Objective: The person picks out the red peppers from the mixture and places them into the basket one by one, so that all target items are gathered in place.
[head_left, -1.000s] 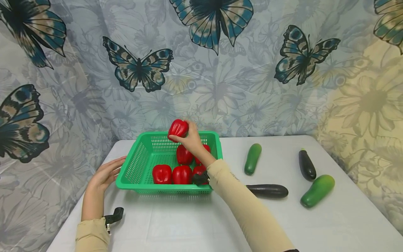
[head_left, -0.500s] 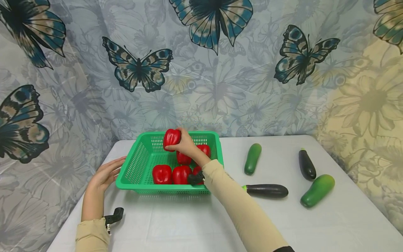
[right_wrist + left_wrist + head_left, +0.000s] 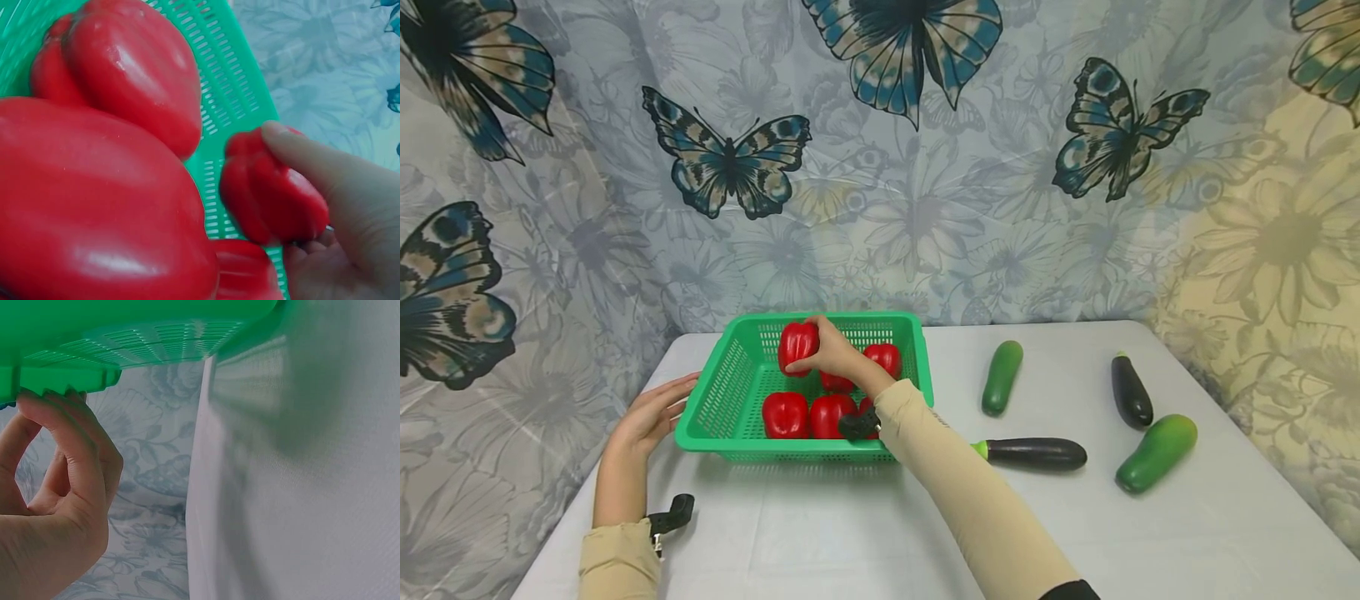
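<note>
My right hand (image 3: 833,352) pinches a red bell pepper (image 3: 795,346) between thumb and fingers, low over the back middle of a green plastic basket (image 3: 790,445). The right wrist view shows the thumb across the held pepper (image 3: 269,194), with larger-looking peppers (image 3: 100,200) nearer the camera. Several more red bell peppers lie in the basket, one (image 3: 786,415) at the front left; my forearm partly covers others. At the basket's left side, my left hand (image 3: 650,421) touches the rim with gently bent fingers, seen from below in the left wrist view against the green rim (image 3: 62,378).
On the white table (image 3: 820,533), right of the basket, lie a green cucumber-like vegetable (image 3: 1002,378), a long eggplant (image 3: 1037,454), a smaller eggplant (image 3: 1131,393) and a thicker green vegetable (image 3: 1157,454). A butterfly-patterned cloth (image 3: 917,225) hangs behind the table.
My right hand has carried the bell pepper left and down, from above the basket's back rim to inside the basket. The left hand has stayed at the rim.
</note>
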The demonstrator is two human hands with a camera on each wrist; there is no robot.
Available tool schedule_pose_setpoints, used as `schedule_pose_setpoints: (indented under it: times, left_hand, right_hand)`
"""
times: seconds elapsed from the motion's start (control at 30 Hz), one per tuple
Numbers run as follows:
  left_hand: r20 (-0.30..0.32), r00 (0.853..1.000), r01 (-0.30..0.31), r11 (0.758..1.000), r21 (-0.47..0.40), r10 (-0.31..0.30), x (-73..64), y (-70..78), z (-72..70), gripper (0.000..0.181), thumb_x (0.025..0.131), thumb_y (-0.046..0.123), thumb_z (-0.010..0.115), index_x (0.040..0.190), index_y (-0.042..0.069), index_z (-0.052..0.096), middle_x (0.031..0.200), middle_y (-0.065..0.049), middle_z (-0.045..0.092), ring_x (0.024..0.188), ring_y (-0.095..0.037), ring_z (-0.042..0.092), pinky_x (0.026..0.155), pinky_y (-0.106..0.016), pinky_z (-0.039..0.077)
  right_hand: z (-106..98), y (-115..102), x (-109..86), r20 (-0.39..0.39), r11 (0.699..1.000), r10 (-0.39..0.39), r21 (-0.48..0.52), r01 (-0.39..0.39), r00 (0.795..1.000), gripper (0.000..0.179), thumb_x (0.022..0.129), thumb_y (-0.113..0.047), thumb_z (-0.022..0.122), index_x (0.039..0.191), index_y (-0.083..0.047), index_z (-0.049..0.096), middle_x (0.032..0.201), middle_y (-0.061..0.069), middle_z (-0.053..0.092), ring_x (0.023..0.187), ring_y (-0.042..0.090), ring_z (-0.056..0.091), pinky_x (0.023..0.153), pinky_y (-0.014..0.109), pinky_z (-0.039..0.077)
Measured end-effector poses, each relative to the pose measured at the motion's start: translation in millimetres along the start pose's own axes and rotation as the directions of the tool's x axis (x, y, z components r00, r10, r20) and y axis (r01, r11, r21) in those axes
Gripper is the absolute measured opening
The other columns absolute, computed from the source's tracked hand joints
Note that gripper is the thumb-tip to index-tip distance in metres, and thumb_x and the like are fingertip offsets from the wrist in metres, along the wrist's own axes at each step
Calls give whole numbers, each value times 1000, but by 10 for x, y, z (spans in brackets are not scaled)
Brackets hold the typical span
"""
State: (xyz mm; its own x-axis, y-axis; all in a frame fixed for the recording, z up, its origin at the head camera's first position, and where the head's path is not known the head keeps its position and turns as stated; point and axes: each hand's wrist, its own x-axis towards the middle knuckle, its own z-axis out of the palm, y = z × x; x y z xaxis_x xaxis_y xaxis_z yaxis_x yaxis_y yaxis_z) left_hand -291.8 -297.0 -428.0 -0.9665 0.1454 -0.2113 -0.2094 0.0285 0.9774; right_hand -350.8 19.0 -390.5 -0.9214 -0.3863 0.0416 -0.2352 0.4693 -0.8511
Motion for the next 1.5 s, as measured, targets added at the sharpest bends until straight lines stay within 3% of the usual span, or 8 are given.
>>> schedule_pose_setpoints:
  times: [0.43, 0.63, 0.87, 1.07, 1.23, 1.5]
  left_hand:
    - [-8, 1000, -15, 1000, 10, 15, -2, -16, -23, 16, 98, 30, 60, 111, 35, 68, 104, 28, 62, 96, 7, 61, 84, -20, 53]
    - [-9, 1000, -5, 1000, 6, 6, 6, -22, -38, 16, 97, 30, 61, 109, 37, 69, 105, 28, 63, 97, 7, 60, 84, -20, 52]
    - [-4, 1000, -2, 1000, 7, 2, -2, 1, -32, 17, 98, 31, 61, 113, 35, 67, 105, 28, 63, 97, 7, 60, 84, -20, 52]
    - [1, 1000, -12, 1000, -5, 12, -2, 4, -19, 16, 98, 28, 60, 110, 35, 68, 105, 27, 64, 97, 6, 62, 83, -20, 53]
    - [4, 1000, -11, 1000, 18, 11, -6, -4, -26, 24, 98, 30, 60, 122, 31, 65, 107, 28, 62, 98, 7, 60, 84, -20, 52]
    - [-2, 1000, -4, 1000, -2, 4, -1, 5, -25, 18, 98, 29, 61, 114, 32, 66, 104, 26, 65, 97, 5, 63, 83, -20, 53]
  right_hand:
    - [60, 18, 31, 33, 989, 1, -148, 4, 999, 83, 82, -28, 79, 148, -5, 33, 136, 11, 52, 121, 25, 53, 94, 36, 53]
    - [84, 21, 55, 48, 965, 8, -264, 5, 999, 87, 82, -32, 79, 150, -3, 32, 141, 12, 49, 126, 26, 50, 101, 38, 50]
    - [99, 23, 89, 81, 905, 0, -425, 34, 997, 84, 81, -33, 79, 149, -5, 37, 146, 10, 49, 136, 24, 46, 122, 44, 22]
    - [103, 19, 92, 130, 875, 17, -483, 48, 991, 79, 82, -31, 79, 146, -4, 41, 143, 10, 52, 135, 25, 47, 123, 45, 18]
    - [99, 49, 106, 138, 874, 38, -485, 34, 990, 76, 83, -26, 78, 146, -4, 42, 146, 10, 49, 139, 24, 42, 125, 43, 12]
    - [90, 62, 119, 120, 897, 35, -441, 22, 992, 74, 85, -23, 76, 147, -3, 40, 149, 11, 47, 141, 25, 41, 125, 42, 9]
